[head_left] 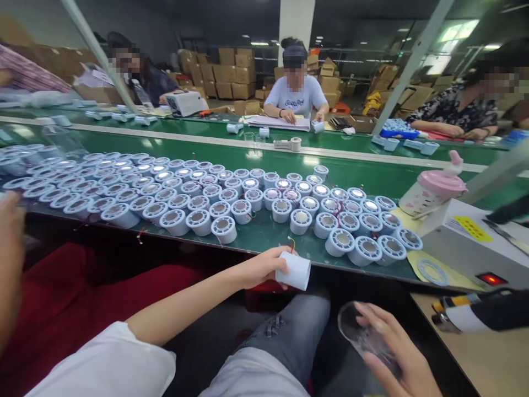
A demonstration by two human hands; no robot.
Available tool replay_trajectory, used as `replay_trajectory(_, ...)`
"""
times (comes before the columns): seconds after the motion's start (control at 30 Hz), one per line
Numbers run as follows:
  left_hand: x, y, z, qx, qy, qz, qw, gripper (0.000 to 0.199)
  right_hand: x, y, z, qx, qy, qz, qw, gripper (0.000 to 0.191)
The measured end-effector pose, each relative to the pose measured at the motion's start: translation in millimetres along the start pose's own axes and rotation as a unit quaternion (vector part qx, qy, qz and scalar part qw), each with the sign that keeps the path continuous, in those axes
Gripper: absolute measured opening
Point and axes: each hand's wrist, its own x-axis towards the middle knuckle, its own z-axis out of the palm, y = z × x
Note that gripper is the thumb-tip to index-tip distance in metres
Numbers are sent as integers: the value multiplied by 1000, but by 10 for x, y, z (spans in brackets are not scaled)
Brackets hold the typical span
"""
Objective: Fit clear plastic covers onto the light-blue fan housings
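My left hand (264,268) is closed round a light blue cylindrical housing (296,271), held tilted on its side just off the bench's front edge. Thin coloured wires (291,242) stick up behind it. Lower right, above my lap, my right hand (392,347) has its fingers curved round a clear, see-through cup (359,331), its round mouth facing up and left. On the green bench stand many more light blue cylindrical housings (223,229) in close rows, with slotted rims and silvery round centres. Red wires show between some of them.
A grey box with a lit red switch (491,279) and a pink-lidded cup (438,190) stand at right. Below them is a black-handled tool (479,311). A neighbour's arm (10,264) enters at left. Several people sit across the green conveyor (198,138).
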Motion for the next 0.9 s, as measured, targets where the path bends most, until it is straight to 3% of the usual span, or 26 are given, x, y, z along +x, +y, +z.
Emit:
replay_trajectory(0.07, 54, 9, 195, -123, -111, -31, 986, 39, 121, -133, 63, -110, -2, -47, 993, 45)
replay_trajectory(0.13, 109, 36, 349, -214, -210, -67, 952, 43, 234, -248, 112, -194, -3, -62, 979, 49)
replay_trajectory(0.17, 131, 55, 401, -216, -245, -74, 942, 42, 278, -288, 129, -225, -11, -63, 972, 50)
replay_trajectory(0.23, 160, 100, 454, -135, -269, -26, 953, 33, 333, -328, 144, -264, -34, -49, 963, 50)
replay_trajectory(0.33, 161, 155, 467, 20, -218, 125, 968, 20, 327, -323, 131, -257, -69, 5, 964, 37)
replay_trajectory(0.4, 132, 174, 482, 67, -175, 183, 965, 17, 292, -310, 112, -209, -88, 45, 973, 28)
replay_trajectory(0.57, 31, 170, 583, 89, -97, 222, 966, 19, 234, -327, 74, -51, -130, 145, 980, 12)
replay_trajectory(0.7, 21, 127, 633, 71, -74, 254, 962, 23, 224, -370, 83, -27, -131, 177, 975, 11)
replay_trajectory(0.8, 40, 90, 636, 60, -66, 261, 961, 25, 199, -374, 114, -99, -79, 154, 980, 6)
replay_trajectory(0.9, 57, 70, 618, 63, -73, 247, 964, 23, 174, -347, 133, -171, -3, 64, 983, 25)
